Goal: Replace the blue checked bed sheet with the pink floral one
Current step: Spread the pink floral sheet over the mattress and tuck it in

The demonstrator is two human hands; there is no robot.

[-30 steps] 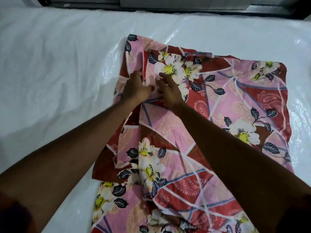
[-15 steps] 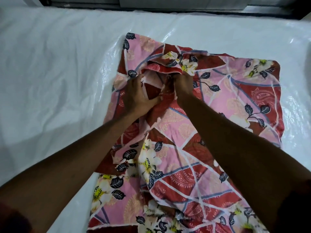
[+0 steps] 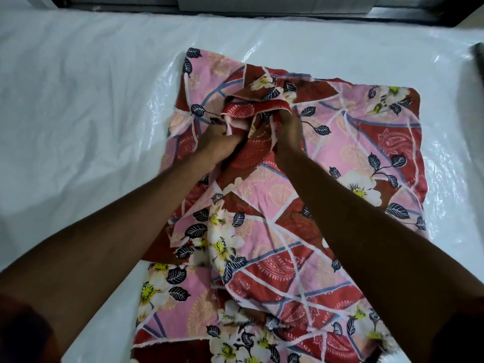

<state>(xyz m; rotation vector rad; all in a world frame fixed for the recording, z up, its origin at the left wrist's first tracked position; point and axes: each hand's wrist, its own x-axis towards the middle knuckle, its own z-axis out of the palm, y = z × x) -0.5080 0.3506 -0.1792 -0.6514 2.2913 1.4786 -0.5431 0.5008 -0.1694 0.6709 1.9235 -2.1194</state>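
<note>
The pink floral sheet [image 3: 348, 142], pink and dark red with white flowers, lies partly folded in the middle of the mattress [image 3: 78, 113], which is wrapped in shiny white plastic. My left hand [image 3: 218, 144] and my right hand [image 3: 286, 129] sit side by side near the sheet's far end. Both are closed on bunched folds of the fabric. A red hemmed edge is lifted up just above my fingers. No blue checked sheet shows in the head view.
A dark frame or ledge [image 3: 235, 7] runs along the far side of the bed. A dark object [image 3: 479, 61] pokes in at the right edge. Bare plastic-covered mattress spreads to the left and far right of the sheet.
Both hands went from lying flat on the folded sheet to gripping its top layers. The flowered flap near the far end has been pulled up and bunched, and a red hem now shows.
</note>
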